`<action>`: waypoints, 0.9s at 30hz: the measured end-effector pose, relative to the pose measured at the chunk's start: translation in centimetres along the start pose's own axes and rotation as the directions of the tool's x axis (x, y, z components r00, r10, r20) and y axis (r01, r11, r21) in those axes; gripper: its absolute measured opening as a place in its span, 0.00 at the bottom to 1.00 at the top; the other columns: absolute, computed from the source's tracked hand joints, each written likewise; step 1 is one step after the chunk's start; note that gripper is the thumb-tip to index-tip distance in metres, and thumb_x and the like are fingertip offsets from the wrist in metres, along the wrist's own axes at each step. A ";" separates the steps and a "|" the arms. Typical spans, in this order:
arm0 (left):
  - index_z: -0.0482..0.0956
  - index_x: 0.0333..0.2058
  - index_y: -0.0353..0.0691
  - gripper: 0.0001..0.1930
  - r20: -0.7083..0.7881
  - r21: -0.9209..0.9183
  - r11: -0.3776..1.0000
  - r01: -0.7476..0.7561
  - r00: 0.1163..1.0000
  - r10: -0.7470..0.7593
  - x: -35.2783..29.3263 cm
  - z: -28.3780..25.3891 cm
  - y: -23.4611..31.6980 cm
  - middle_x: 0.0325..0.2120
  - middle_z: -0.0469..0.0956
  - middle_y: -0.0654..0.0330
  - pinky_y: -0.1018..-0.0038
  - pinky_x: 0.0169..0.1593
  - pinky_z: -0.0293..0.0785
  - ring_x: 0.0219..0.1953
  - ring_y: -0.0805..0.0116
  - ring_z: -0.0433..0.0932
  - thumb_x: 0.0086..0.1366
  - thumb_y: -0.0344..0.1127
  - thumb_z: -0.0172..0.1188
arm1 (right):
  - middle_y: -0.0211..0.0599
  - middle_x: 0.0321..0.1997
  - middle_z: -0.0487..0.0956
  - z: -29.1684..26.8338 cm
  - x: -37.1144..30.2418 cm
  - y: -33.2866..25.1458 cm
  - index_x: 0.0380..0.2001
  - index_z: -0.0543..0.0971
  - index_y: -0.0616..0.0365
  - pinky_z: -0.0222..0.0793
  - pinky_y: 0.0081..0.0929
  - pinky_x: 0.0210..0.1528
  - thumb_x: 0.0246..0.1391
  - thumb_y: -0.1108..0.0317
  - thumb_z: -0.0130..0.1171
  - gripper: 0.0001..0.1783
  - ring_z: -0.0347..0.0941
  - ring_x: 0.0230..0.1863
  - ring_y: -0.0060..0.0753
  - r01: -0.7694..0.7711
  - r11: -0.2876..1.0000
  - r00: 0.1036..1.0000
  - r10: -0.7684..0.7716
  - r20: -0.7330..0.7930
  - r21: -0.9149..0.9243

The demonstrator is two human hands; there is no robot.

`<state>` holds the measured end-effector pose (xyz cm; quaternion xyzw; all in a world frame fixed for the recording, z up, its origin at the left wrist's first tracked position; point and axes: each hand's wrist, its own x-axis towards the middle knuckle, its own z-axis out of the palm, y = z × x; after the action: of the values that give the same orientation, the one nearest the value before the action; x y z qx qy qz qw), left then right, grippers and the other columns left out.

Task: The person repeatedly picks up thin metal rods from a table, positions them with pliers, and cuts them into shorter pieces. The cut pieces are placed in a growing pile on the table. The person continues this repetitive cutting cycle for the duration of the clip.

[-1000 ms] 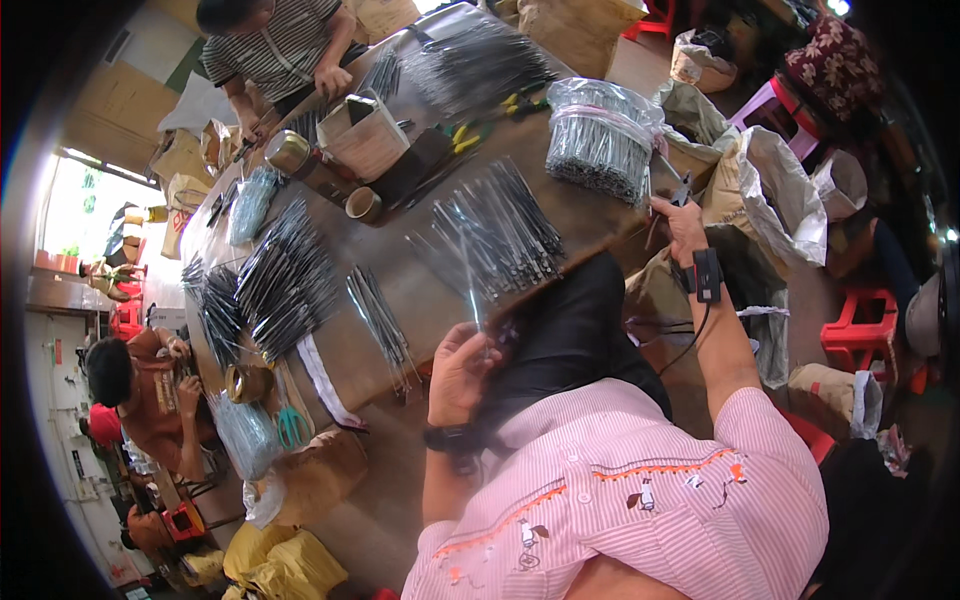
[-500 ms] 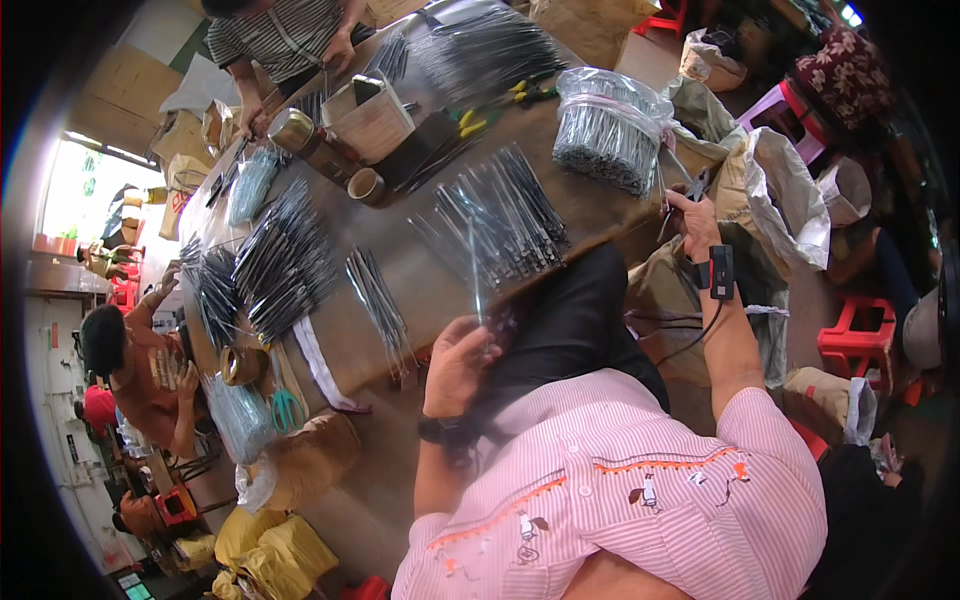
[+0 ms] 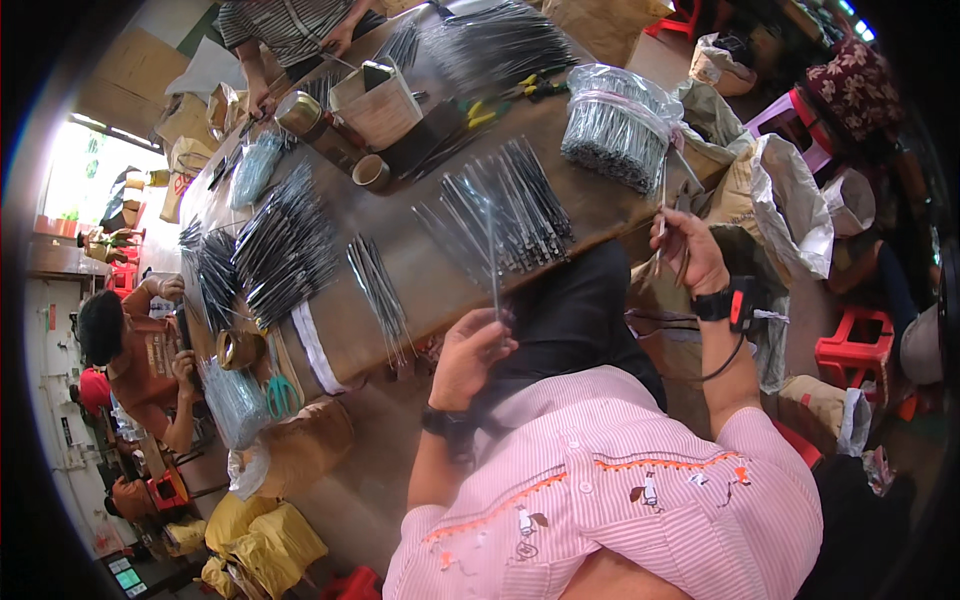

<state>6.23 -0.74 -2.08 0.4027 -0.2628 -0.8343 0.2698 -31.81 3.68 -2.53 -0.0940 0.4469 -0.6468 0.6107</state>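
My left hand (image 3: pixel 474 358), at the table's near edge, pinches a thin, pale, shiny strip (image 3: pixel 494 268) that stands nearly upright. To the right, my right hand (image 3: pixel 694 252) is closed around a metal hand tool like pliers (image 3: pixel 686 196); motion and fingers hide part of it. Another thin strip (image 3: pixel 662 186) rises by its fingertips. Just beyond that hand stands a thick bundle of silvery strips (image 3: pixel 618 130), wrapped in clear plastic and tied with a pink band. Dark, flat strips (image 3: pixel 520 210) lie fanned out beyond my left hand, a smaller group (image 3: pixel 376 285) to their left.
More strip piles (image 3: pixel 287 250) cover the brown table (image 3: pixel 440 320). A white box (image 3: pixel 385 112), tape roll (image 3: pixel 371 172) and yellow-handled pliers (image 3: pixel 480 115) sit farther back. Open sacks (image 3: pixel 785 205) and a red stool (image 3: pixel 856 343) stand right. Two people work at the far side and left.
My right hand has moved down slightly and turned with its tool, away from the plastic-wrapped bundle. My left hand has shifted a little right, still pinching its strip. The view has tilted slightly.
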 end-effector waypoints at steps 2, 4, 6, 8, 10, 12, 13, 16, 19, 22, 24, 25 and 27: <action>0.73 0.43 0.32 0.12 0.046 0.019 1.000 -0.020 0.999 0.019 0.3 1.2 -0.2 0.35 0.76 0.57 0.74 0.42 0.78 0.33 0.65 0.80 0.60 0.27 0.58 | 0.38 0.29 0.79 2.9 -1.5 1.1 0.37 0.73 0.59 0.77 0.27 0.31 0.54 0.72 0.59 0.09 0.77 0.27 0.30 0.054 0.996 0.991 -0.045 0.126 -0.068; 0.72 0.43 0.31 0.12 0.109 0.055 0.997 -0.051 0.993 0.045 0.7 2.3 -0.2 0.36 0.76 0.56 0.72 0.45 0.78 0.36 0.64 0.80 0.61 0.26 0.58 | 0.39 0.30 0.79 5.9 -3.0 2.2 0.38 0.72 0.59 0.76 0.26 0.31 0.53 0.73 0.60 0.10 0.78 0.27 0.30 0.097 0.978 0.984 -0.066 0.166 -0.184; 0.71 0.42 0.30 0.11 0.135 0.069 0.995 -0.072 0.989 0.062 1.1 3.3 -0.3 0.34 0.76 0.55 0.73 0.43 0.79 0.36 0.63 0.81 0.60 0.24 0.58 | 0.38 0.30 0.79 8.4 -4.0 3.4 0.39 0.72 0.60 0.75 0.24 0.31 0.54 0.73 0.60 0.11 0.78 0.28 0.29 0.122 0.967 0.981 -0.083 0.178 -0.225; 0.71 0.41 0.30 0.10 0.166 0.084 0.988 -0.130 0.979 0.114 1.3 4.2 -0.3 0.33 0.76 0.54 0.73 0.42 0.80 0.35 0.63 0.81 0.59 0.22 0.58 | 0.38 0.30 0.79 10.3 -4.7 4.4 0.39 0.72 0.60 0.75 0.23 0.30 0.54 0.73 0.61 0.11 0.78 0.28 0.28 0.171 0.952 0.968 -0.114 0.222 -0.256; 0.71 0.38 0.31 0.09 0.183 0.039 0.985 -0.169 0.970 0.159 1.3 4.6 -0.2 0.31 0.77 0.55 0.74 0.39 0.81 0.33 0.64 0.81 0.59 0.21 0.59 | 0.37 0.29 0.79 11.6 -4.9 5.2 0.38 0.72 0.60 0.74 0.22 0.30 0.54 0.72 0.61 0.10 0.78 0.29 0.26 0.235 0.925 0.953 -0.158 0.260 -0.300; 0.72 0.37 0.32 0.08 0.204 0.023 0.979 -0.204 0.959 0.195 1.2 4.8 0.0 0.31 0.77 0.56 0.74 0.38 0.81 0.32 0.65 0.81 0.59 0.21 0.59 | 0.35 0.28 0.79 12.2 -5.1 6.0 0.36 0.74 0.61 0.73 0.21 0.29 0.54 0.72 0.61 0.08 0.77 0.28 0.24 0.267 0.902 0.948 -0.183 0.262 -0.338; 0.72 0.36 0.32 0.08 0.189 0.023 0.977 -0.211 0.961 0.203 1.1 4.8 0.0 0.30 0.78 0.57 0.75 0.37 0.81 0.32 0.66 0.82 0.59 0.20 0.59 | 0.35 0.28 0.79 12.4 -5.2 6.3 0.35 0.74 0.61 0.73 0.20 0.29 0.54 0.72 0.62 0.08 0.76 0.27 0.24 0.283 0.890 0.946 -0.197 0.259 -0.357; 0.74 0.35 0.34 0.07 0.154 0.039 0.975 -0.221 0.965 0.213 1.0 4.8 0.2 0.29 0.78 0.58 0.75 0.37 0.79 0.32 0.66 0.81 0.57 0.21 0.60 | 0.35 0.28 0.79 12.3 -5.3 7.0 0.35 0.74 0.62 0.73 0.20 0.31 0.54 0.73 0.62 0.08 0.76 0.27 0.24 0.280 0.865 0.949 -0.183 0.257 -0.417; 0.75 0.34 0.34 0.07 0.140 0.058 0.965 -0.255 0.959 0.245 1.2 4.8 0.2 0.29 0.79 0.59 0.76 0.37 0.79 0.32 0.68 0.81 0.57 0.22 0.61 | 0.31 0.26 0.77 12.1 -5.4 7.8 0.33 0.76 0.61 0.70 0.18 0.26 0.53 0.73 0.62 0.06 0.74 0.25 0.19 0.198 0.878 0.967 -0.102 0.235 -0.436; 0.76 0.33 0.34 0.06 0.172 0.083 0.944 -0.320 0.938 0.302 1.4 4.8 0.1 0.28 0.80 0.59 0.77 0.36 0.78 0.32 0.69 0.81 0.56 0.22 0.62 | 0.30 0.27 0.78 12.3 -5.5 9.2 0.36 0.75 0.61 0.71 0.16 0.30 0.53 0.73 0.63 0.09 0.75 0.28 0.20 0.195 0.843 0.969 -0.088 0.229 -0.501; 0.76 0.33 0.33 0.07 0.146 0.132 0.943 -0.305 0.947 0.286 1.4 4.6 0.1 0.29 0.80 0.59 0.77 0.37 0.78 0.32 0.69 0.81 0.55 0.22 0.62 | 0.30 0.28 0.78 12.7 -5.6 9.9 0.38 0.75 0.62 0.70 0.16 0.30 0.52 0.74 0.63 0.10 0.74 0.27 0.19 0.278 0.836 0.954 -0.182 0.239 -0.472; 0.77 0.33 0.33 0.07 0.137 0.152 0.942 -0.301 0.950 0.281 1.4 4.4 0.0 0.29 0.80 0.59 0.77 0.37 0.78 0.32 0.70 0.80 0.55 0.22 0.63 | 0.30 0.28 0.78 12.8 -5.4 9.9 0.38 0.75 0.62 0.70 0.16 0.30 0.52 0.75 0.62 0.10 0.74 0.27 0.19 0.313 0.826 0.947 -0.231 0.224 -0.469; 0.77 0.34 0.33 0.07 0.097 0.182 0.948 -0.262 0.964 0.248 1.3 3.8 0.0 0.29 0.80 0.58 0.78 0.37 0.78 0.32 0.70 0.80 0.55 0.22 0.62 | 0.33 0.31 0.79 12.9 -5.0 9.4 0.41 0.74 0.64 0.71 0.18 0.31 0.53 0.75 0.60 0.12 0.75 0.27 0.20 0.336 0.849 0.941 -0.285 0.182 -0.408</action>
<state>2.40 -0.77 -0.72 0.3591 -0.4021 -0.7769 0.3252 -15.36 3.40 0.61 -0.3353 0.5223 -0.6149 0.4864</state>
